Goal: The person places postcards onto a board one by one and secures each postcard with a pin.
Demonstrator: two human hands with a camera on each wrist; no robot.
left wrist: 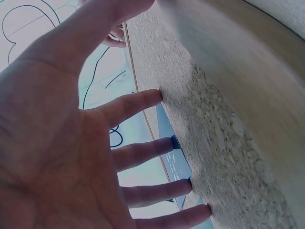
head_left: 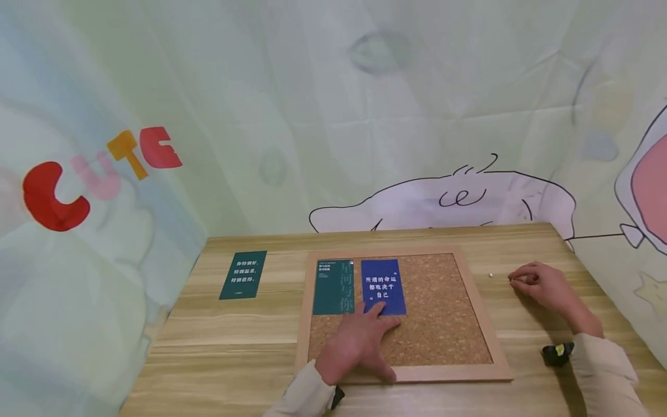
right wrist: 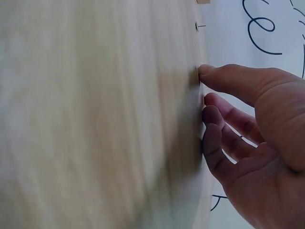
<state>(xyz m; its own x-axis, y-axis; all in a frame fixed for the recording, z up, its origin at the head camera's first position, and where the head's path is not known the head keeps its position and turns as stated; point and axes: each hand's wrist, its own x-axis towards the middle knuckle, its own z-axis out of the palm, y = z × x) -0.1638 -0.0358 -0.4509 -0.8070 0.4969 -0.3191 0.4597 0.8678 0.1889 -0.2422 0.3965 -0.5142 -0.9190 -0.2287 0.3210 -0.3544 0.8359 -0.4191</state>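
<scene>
My left hand [head_left: 359, 341] lies spread over the lower left of a cork board [head_left: 443, 313]. In the left wrist view its fingers are straight, with fingertips [left wrist: 172, 142] at the lower edge of a blue card [head_left: 383, 281] with white writing. A dark green card [head_left: 333, 289] sits left of the blue one, with a small pin [head_left: 351, 263] at its top right corner. My right hand [head_left: 544, 286] is low at the table right of the board, thumb and bent fingers apart at the surface, nothing visible between them. Beside it lies a small pin [right wrist: 197, 26].
Another green card [head_left: 243, 275] with white writing lies on the wooden table [head_left: 234, 336] left of the board. The board's light wooden frame [head_left: 432, 373] is raised around the cork. A printed curtain [head_left: 292, 116] hangs behind the table and along the left side.
</scene>
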